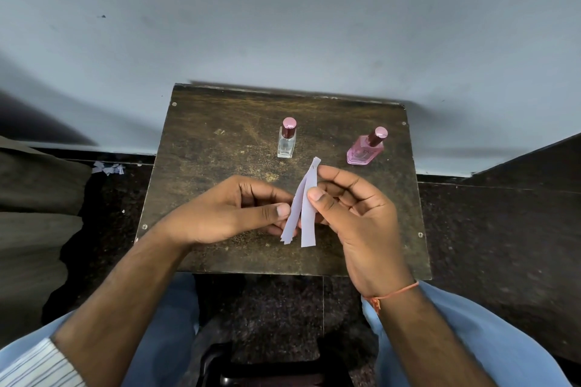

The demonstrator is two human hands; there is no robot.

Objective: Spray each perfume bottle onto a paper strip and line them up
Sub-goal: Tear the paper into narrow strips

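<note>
The left hand point(242, 210) pinches one paper strip point(290, 217); the right hand point(349, 207) pinches the second strip point(309, 214), both just in front of the clear bottle point(287, 141). The strips run near-upright, tops meeting and leaning toward that bottle, lower ends fanned apart. Right of it stands the pink bottle point(366, 148). Both are capped, so spraying and lining up seem still ahead.

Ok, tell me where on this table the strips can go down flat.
Bare wood lies along the table left side, from the clear bottle to the left edge, and along the near edge below the hands. The gap between the clear bottle and pink bottle is narrower. The middle is crowded: left hand and right hand hold the paper strips there.
</note>
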